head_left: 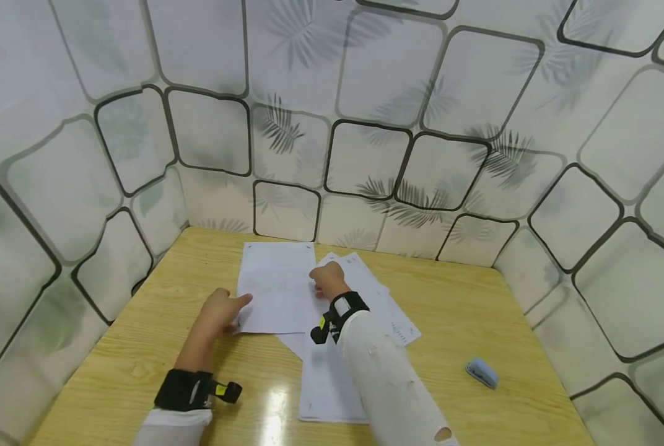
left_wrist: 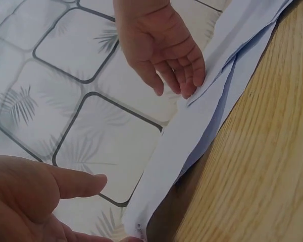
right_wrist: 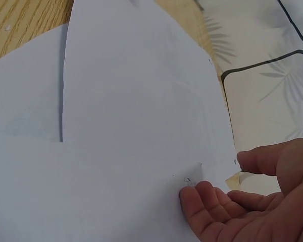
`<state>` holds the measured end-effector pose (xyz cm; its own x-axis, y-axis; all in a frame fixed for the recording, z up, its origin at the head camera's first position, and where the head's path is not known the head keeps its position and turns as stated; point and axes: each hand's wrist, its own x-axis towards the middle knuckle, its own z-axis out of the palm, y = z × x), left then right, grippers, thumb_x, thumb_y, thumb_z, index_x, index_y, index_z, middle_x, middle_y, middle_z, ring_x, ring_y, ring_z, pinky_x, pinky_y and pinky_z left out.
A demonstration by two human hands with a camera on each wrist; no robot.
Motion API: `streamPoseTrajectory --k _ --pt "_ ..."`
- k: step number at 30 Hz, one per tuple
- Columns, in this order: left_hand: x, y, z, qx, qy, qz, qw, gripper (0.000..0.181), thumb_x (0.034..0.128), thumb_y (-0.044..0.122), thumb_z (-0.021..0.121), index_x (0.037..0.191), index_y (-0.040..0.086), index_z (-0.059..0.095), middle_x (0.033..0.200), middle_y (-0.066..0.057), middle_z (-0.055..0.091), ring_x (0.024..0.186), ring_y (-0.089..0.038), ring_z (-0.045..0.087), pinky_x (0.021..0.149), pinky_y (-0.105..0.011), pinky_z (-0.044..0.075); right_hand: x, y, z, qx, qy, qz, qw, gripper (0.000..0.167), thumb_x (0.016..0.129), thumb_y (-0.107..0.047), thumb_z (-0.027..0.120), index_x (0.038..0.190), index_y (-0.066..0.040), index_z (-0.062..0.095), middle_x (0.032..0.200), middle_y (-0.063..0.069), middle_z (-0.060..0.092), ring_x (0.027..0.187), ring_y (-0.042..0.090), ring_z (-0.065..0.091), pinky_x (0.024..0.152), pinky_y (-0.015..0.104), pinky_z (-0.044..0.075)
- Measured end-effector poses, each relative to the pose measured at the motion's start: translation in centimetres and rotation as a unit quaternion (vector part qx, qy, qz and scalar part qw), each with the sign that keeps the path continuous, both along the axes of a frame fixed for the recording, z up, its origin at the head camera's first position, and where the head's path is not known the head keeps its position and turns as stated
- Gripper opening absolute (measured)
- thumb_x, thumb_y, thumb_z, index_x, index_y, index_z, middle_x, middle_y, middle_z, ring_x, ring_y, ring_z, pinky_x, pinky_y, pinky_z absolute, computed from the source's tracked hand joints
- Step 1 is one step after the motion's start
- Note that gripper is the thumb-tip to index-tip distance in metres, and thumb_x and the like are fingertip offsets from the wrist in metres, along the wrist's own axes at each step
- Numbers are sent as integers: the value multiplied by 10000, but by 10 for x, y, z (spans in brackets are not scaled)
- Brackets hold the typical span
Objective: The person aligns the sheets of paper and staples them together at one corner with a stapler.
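Note:
A white paper sheet lies between the two hands on the table. My left hand is at its lower left edge; in the left wrist view the thumb stands apart from the paper while fingertips touch the lifted corner. My right hand is at the sheet's right side, over more papers. In the right wrist view, the right hand's fingers rest loosely against a sheet, the thumb near another sheet's corner, with a gap between. Several sheets overlap beneath the right forearm, which hides part of them.
A small blue stapler lies on the wooden table to the right. Patterned fabric walls enclose the table's back and sides. Each wrist wears a black strap with a small camera.

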<state>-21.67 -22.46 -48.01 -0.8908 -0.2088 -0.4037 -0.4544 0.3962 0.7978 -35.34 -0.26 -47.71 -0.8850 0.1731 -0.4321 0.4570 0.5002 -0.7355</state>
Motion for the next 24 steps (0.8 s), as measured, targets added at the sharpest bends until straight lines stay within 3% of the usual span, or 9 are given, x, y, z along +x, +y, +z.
streamPoseTrajectory --k 4,8,10,14,18,24 --pt "-2 3 -1 -131 133 -43 9998 769 1017 303 587 1511 -176 243 1450 -366 406 1094 -383 548 814 -408 551 3 0 -3 -195 -13 -130 9997 390 895 -135 744 1220 22 595 715 83 576 571 184 583 564 318 592" --pt "-5 5 -2 -304 249 -42 9992 708 1009 225 578 1491 -195 274 1484 -401 378 1296 -482 483 1055 -554 456 4 -1 -4 -418 -71 -257 9988 330 891 -100 754 1145 30 590 657 58 530 502 155 524 496 276 537" --pt "-6 6 -4 -254 348 50 9991 669 1003 178 578 1485 -192 298 1493 -402 373 1365 -509 432 1108 -579 409 4 -2 -6 -391 -97 -237 9989 274 892 -98 759 1079 30 604 630 45 517 475 144 516 469 256 514" --pt "-6 7 -8 -22 763 239 9968 590 975 84 601 1461 -170 384 1413 -379 475 1292 -485 508 1043 -558 469 3 -4 -8 -329 -113 -171 9992 196 901 -107 761 1007 11 646 633 30 517 481 135 527 447 240 496" --pt "-7 6 -10 97 1137 438 9925 541 948 30 620 1437 -131 453 1314 -328 541 1189 -428 552 958 -510 497 3 -5 -8 -558 -97 -221 9981 186 910 -92 744 1075 -25 691 724 39 539 562 154 544 482 269 521" --pt "-10 5 -10 279 1666 1064 9799 514 915 -19 640 1402 -71 482 1276 -255 546 1160 -377 546 935 -463 491 6 -7 1 -1179 -7 -245 9927 305 977 -118 660 1277 -62 650 940 76 572 805 208 562 705 367 582"
